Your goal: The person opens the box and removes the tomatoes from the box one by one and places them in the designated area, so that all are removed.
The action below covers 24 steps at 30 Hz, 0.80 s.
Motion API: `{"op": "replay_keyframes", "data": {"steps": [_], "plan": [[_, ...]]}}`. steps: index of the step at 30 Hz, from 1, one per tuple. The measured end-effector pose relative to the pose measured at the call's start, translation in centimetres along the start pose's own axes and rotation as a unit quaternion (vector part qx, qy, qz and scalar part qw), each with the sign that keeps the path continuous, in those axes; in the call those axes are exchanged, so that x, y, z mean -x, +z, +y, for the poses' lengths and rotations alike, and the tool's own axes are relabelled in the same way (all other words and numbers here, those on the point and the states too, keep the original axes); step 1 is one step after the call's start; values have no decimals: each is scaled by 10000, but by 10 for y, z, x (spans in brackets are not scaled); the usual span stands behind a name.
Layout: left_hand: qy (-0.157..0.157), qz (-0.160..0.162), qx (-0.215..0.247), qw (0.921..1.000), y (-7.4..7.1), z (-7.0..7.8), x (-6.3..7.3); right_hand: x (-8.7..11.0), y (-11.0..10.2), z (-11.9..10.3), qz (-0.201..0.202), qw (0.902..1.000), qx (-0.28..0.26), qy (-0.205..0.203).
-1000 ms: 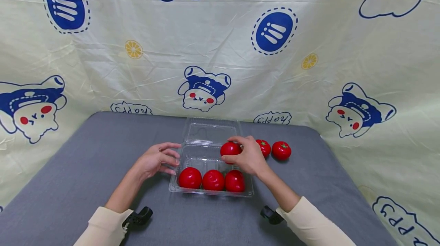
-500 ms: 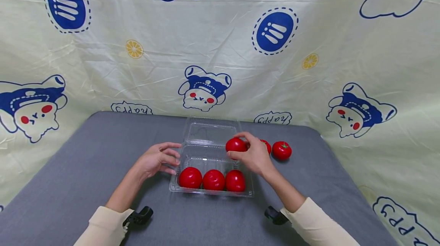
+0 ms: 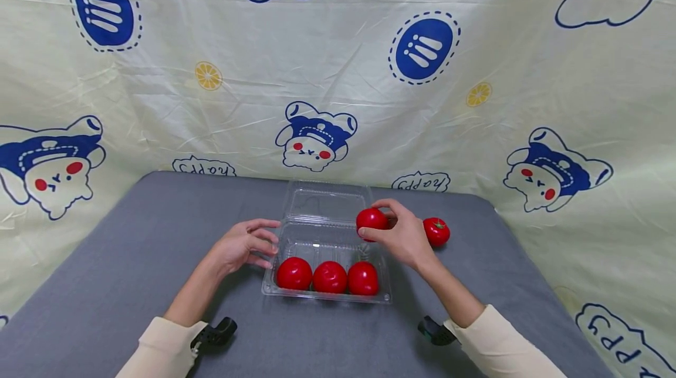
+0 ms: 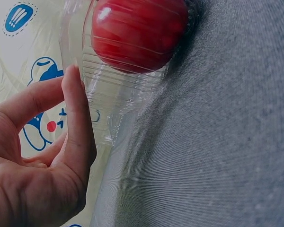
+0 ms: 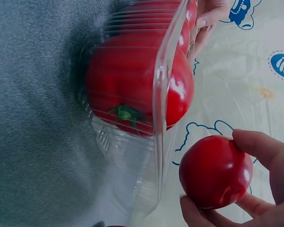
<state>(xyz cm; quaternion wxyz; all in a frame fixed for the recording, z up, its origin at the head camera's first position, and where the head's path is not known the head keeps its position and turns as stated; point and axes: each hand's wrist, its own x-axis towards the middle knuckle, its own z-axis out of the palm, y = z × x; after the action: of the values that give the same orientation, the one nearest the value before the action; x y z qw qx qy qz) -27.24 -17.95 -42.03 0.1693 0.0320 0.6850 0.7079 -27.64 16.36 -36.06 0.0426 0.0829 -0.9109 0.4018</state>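
A tomato (image 3: 371,225) is held by my right hand (image 3: 405,237) between thumb and fingers, above the back right part of the clear plastic container (image 3: 327,297). In the right wrist view that tomato (image 5: 215,171) is apart from the container's wall. Three tomatoes (image 3: 330,277) sit in a row along the container's front. My left hand (image 3: 244,247) is at the container's left side, fingers extended; the left wrist view has its fingertips (image 4: 72,75) at the clear wall, contact hard to confirm. One loose tomato (image 3: 436,232) with a green stem lies right of my right hand.
The container's lid (image 3: 327,201) is hinged back, lying behind the base. A grey cloth (image 3: 211,202) covers the table. Beyond its far edge hangs a printed curtain (image 3: 338,73).
My right hand has moved right and slightly back with the tomato in its grip. It now hides one of the two loose tomatoes. The left hand has stayed in place.
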Motion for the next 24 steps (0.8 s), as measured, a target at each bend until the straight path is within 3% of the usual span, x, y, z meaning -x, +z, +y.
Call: {"op": "replay_keyframes", "data": {"steps": [11,24], "plan": [[-33,11,30,10000,0,0,0,5,-13,14,48,9993,-312,201],[29,5,46,10000,0,0,0,13,-16,24,265,9996,-56,43]]}}
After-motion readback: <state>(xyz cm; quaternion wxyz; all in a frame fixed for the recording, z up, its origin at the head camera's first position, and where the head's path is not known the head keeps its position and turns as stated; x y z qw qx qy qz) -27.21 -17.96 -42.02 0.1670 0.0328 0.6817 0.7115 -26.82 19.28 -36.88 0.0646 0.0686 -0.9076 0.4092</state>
